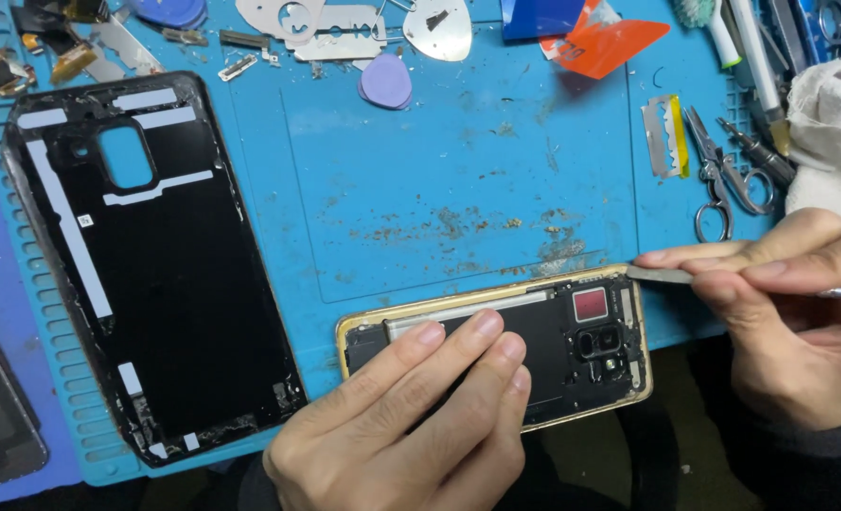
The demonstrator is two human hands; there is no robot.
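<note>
- Phone (591,341) — opened, gold-framed, back removed, lying face down at the near edge of the blue work mat (458,170), its lower corner hanging past the mat's edge. Camera module and a red square part are exposed at its right end.
- Left hand (411,416) — fingers flat across the phone's inner cover, pressing it down; nothing grasped.
- Right hand (780,303) — pinching a thin metal pry tool (662,274), whose flat tip touches the phone's upper right corner at the frame.
- Risk, slip: the tip sits on a narrow metal edge; a hard push could likely send it skidding across the exposed board toward the camera module.
- Risk, depth: if driven under the frame too far, the blade may nick a cable or part — what lies beneath is hidden.
- Risk, shift: with the phone partly off the mat, uneven pressure from the left hand could tip or slide it.
- Back cover (146,265) — black, adhesive strips showing, lying well apart at the left.
- Razor blade (664,135), small scissors (718,175), purple pick (386,81) — loose at the far side; the blade is the nearest hazard to a reaching hand.
- Grit and adhesive crumbs on the mat near the phone could get into the open body.
</note>
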